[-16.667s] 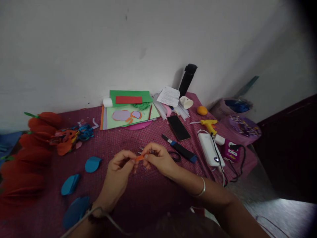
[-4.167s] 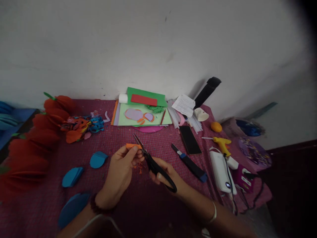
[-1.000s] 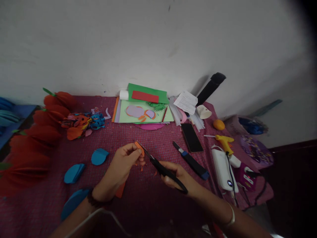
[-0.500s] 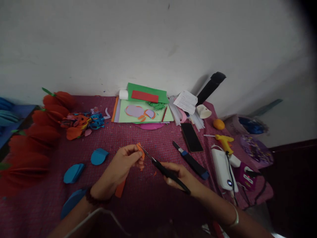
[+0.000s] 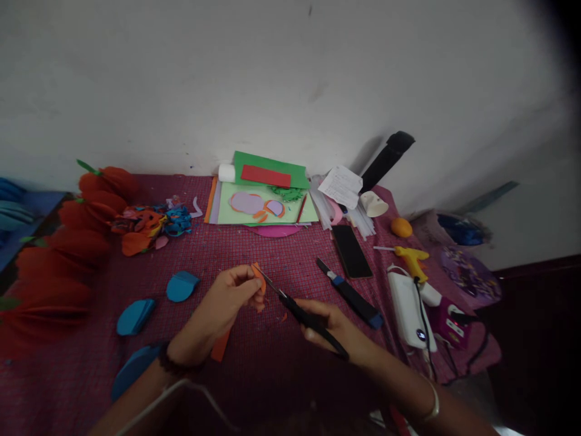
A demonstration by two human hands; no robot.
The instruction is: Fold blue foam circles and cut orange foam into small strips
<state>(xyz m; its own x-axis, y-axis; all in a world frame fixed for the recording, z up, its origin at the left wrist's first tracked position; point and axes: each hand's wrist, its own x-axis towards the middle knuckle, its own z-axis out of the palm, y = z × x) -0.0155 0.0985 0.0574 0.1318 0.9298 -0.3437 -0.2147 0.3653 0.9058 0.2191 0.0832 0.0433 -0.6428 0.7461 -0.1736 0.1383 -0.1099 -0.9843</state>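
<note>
A small piece of orange paper is pinched between the thumb and fingers of my left hand. My right hand grips black-handled scissors, their blades reaching up and left to the orange paper's edge. Below my left wrist lies an orange paper strip, partly covered by the hand. Tiny orange scraps dot the cloth close to the scissors. Left of my left hand are folded blue paper circles.
Red paper pumpkins and a heap of paper scraps sit at left. Coloured sheets lie at the back. On the right are a utility knife, a phone, a yellow glue gun and a white power bank.
Almost nothing differs. The scissors and the orange paper have shifted only very slightly, and both hands keep their hold.
</note>
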